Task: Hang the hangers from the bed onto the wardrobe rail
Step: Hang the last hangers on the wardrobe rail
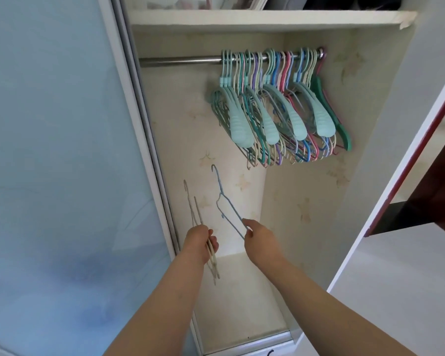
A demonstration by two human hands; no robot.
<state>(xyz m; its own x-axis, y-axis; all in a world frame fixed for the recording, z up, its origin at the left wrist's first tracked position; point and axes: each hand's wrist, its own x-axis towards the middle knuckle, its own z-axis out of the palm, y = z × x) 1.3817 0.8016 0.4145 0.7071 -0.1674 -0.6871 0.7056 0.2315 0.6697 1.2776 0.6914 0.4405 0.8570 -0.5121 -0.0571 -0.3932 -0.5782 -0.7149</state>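
Observation:
My left hand (200,242) grips thin beige hangers (196,214) by their lower bars, hooks pointing up into the wardrobe. My right hand (258,237) pinches the lower end of a thin blue hanger (226,201), whose hook points up and away. Both hands are low inside the open wardrobe, well below the metal rail (180,60). On the right half of that rail hang several plastic hangers (280,109) in mint, blue, pink, purple and green, packed close together.
A frosted sliding door (62,163) stands at the left with its frame beside my left hand. A white shelf (267,19) with items sits above the rail. The wardrobe's right wall (385,150) and a dark red-edged panel (427,163) lie to the right. The rail's left half is bare.

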